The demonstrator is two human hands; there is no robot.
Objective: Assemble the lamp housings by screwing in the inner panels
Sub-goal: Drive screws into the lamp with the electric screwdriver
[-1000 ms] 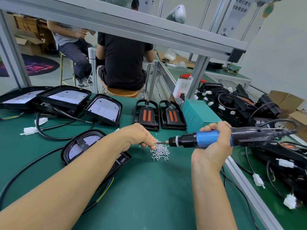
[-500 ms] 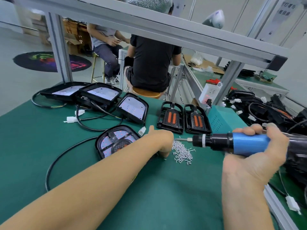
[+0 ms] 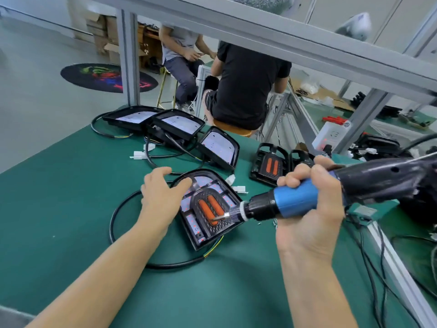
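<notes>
Head cam looks down on a green-matted workbench (image 3: 71,209) w/ an aluminium frame overhead. Left hand (image 3: 163,195) lies spread, fingers straight, over the upper-left edge of a black rounded lamp housing (image 3: 192,229) sitting mid-bench; thumb lies across the housing's top rim, palm on its left side. Inside that housing sits a black arched inner panel w/ two orange oblong strips (image 3: 209,210), over a whitish LED board dotted red.

Right hand (image 3: 309,209) is wrapped tight round the blue grip of a black-and-blue electric screwdriver (image 3: 295,202), held roughly level, its bit (image 3: 220,217) pointing left and touching the lower right part of the inner panel. Can't tell if a screw sits on the tip.

A black cable (image 3: 113,223) loops round the housing's near-left side, coloured wire ends showing at the front. A few small silver screws (image 3: 274,223) peek out below the driver, mostly hidden.

Further back: three more black housings w/ white boards (image 3: 175,124), overlapping in a row, plus white connectors (image 3: 138,154). To the right, two black panels w/ orange strips (image 3: 269,165), partly behind the right hand.

Beyond the bench, two people sit on stools, one in a black T-shirt (image 3: 246,84), one in grey (image 3: 182,43).
</notes>
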